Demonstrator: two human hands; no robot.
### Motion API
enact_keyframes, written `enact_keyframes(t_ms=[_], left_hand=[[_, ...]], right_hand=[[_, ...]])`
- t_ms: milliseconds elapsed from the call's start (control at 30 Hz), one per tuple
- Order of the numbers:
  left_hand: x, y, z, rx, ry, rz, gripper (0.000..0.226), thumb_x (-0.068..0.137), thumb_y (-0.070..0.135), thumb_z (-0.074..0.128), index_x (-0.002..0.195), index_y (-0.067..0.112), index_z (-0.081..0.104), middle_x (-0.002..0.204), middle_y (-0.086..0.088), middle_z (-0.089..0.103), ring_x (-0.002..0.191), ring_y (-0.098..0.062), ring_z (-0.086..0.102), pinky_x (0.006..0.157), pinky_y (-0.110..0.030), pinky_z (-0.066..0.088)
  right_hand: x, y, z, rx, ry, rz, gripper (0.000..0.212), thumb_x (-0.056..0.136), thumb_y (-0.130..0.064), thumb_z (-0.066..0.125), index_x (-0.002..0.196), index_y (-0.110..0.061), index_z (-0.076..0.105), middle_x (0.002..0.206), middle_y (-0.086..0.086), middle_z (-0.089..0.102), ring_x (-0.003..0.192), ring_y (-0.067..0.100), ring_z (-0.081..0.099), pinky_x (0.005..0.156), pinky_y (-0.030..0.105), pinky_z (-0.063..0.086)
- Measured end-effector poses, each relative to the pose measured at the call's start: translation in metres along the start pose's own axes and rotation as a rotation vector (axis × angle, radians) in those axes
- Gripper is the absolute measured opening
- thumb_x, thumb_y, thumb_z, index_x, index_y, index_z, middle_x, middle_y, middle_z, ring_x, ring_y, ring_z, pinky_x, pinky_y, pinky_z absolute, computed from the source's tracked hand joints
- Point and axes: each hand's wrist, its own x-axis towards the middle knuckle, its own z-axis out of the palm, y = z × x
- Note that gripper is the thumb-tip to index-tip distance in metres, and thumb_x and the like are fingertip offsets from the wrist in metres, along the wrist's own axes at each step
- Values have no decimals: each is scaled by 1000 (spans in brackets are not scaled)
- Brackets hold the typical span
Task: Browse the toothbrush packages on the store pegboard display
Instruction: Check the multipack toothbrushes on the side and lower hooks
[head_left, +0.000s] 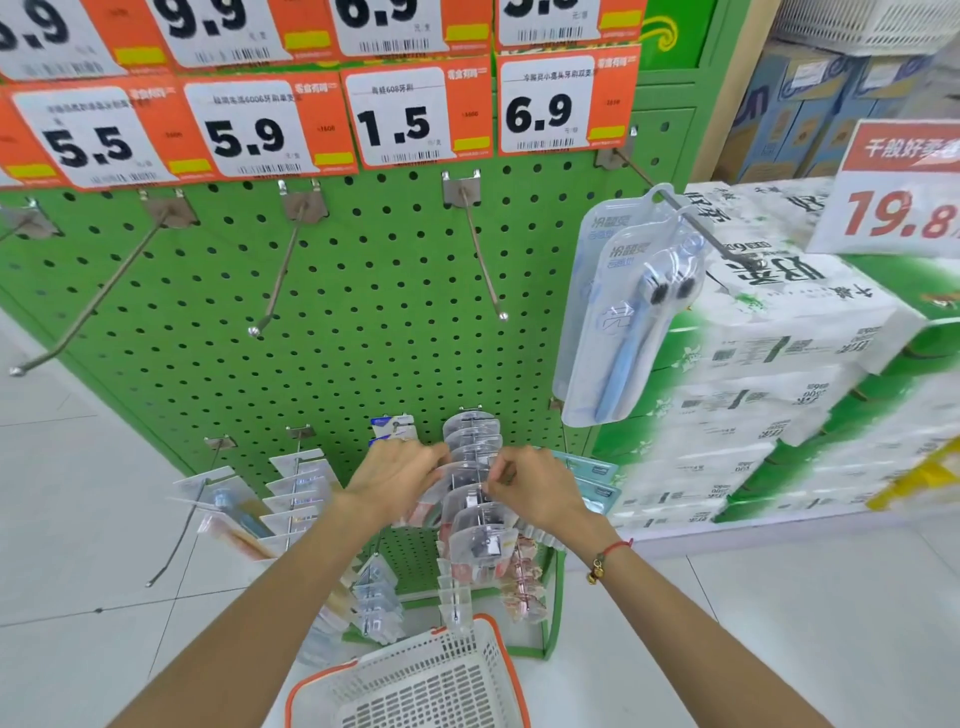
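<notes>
— Where are the hands? 
— Left hand (396, 470) and right hand (535, 483) pinch clear toothbrush packages (475, 499) on a low pegboard (363, 322) hook.
— The risk? 
— Tugging could slide packs off into the basket (431, 680).

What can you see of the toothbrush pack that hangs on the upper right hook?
The toothbrush pack is a clear plastic blister holding two brushes with light blue handles and dark bristle heads, heads up. It hangs from a long metal hook at the pegboard's right edge, tilted, with a similar pack right behind it. Neither hand touches it.
</notes>
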Motion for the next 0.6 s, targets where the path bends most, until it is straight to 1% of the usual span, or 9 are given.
enact_keyframes(t_ms=[67,133,200,300,333,400,467,533,600], left_hand=[[4,6,2,18,-6,-1,28,102,40,38,108,19,55,72,4,57,67,-18,55,63,-26,44],[7,12,4,6,2,0,31,101,45,37,105,21,57,79,3,64,73,-18,61,65,-28,47],[10,15,8,-3,9,-2,29,101,43,39,104,21,57,85,3,68,77,-17,64,65,-27,49],[10,16,11,-39,-9,-22,14,100,29,50,109,23,58,95,3,68,85,-13,64,66,-22,46],[9,15,11,-50,-11,-26,15,98,21,52,111,24,59,99,4,68,89,-12,64,66,-20,44],[12,12,8,-87,-3,-60,40,88,-3,51,115,26,59,109,7,68,96,-11,63,65,-19,39],[17,9,3,-136,37,-113,53,81,-12,46,116,25,59,114,9,66,101,-12,62,66,-22,43],[24,7,-3,-160,83,-136,45,86,-8,48,117,22,59,115,7,66,102,-14,62,74,-27,52],[29,9,-5,-141,62,-123,28,94,8,54,119,21,57,115,4,65,101,-16,61,79,-31,54]], right_hand=[[1,0,0,-3,1,-6,14,90,-16,65,80,-25,61,81,-11,63,79,9,62,75,28,55],[1,0,1,-4,9,-6,11,89,-17,65,82,-24,63,83,-10,65,81,10,63,76,31,56],[1,0,2,-7,14,-2,10,89,-16,64,82,-23,64,85,-9,67,82,11,64,76,33,56],[0,-1,2,-11,20,-8,12,88,-15,63,81,-24,64,85,-9,68,83,12,64,76,32,55],[0,0,1,-16,22,-12,13,88,-15,64,80,-25,64,85,-9,69,83,12,64,75,32,54],[0,0,1,-36,24,-21,12,89,-17,63,81,-26,63,87,-8,69,83,12,64,76,31,54],[-2,2,2,-57,37,-40,8,90,-17,62,86,-23,66,90,-8,71,84,13,64,77,33,54],[-5,3,4,-82,66,-63,8,90,-20,63,97,-22,67,98,-6,71,88,15,65,80,35,54],[-7,4,3,-105,98,-87,26,90,-24,65,116,-23,62,113,-5,68,94,17,65,82,34,54]])
